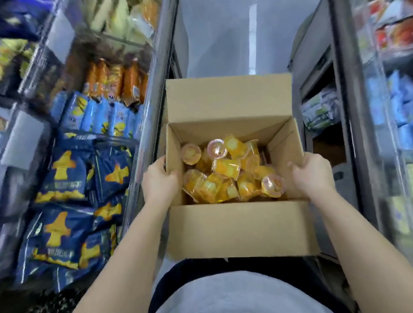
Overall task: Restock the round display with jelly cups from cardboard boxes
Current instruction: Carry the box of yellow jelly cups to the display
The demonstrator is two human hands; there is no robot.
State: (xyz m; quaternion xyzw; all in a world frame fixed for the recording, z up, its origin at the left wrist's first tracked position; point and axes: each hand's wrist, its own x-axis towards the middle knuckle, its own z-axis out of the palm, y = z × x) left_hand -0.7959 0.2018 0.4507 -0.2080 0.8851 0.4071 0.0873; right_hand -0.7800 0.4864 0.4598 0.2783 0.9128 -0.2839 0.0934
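An open cardboard box [240, 229] hangs in front of my body, flaps spread toward and away from me. Several orange and yellow jelly cups [226, 169] lie jumbled on its bottom. My left hand [159, 181] grips the box's left wall, fingers curled over the rim. My right hand [311, 173] grips the right wall the same way. The round display is not in view.
I stand in a narrow aisle with grey floor [228, 32] ahead. Shelves on the left hold dark blue snack bags [63, 181], light blue packs and orange packs [114, 79]. A shelf unit [391, 94] on the right holds more packaged goods.
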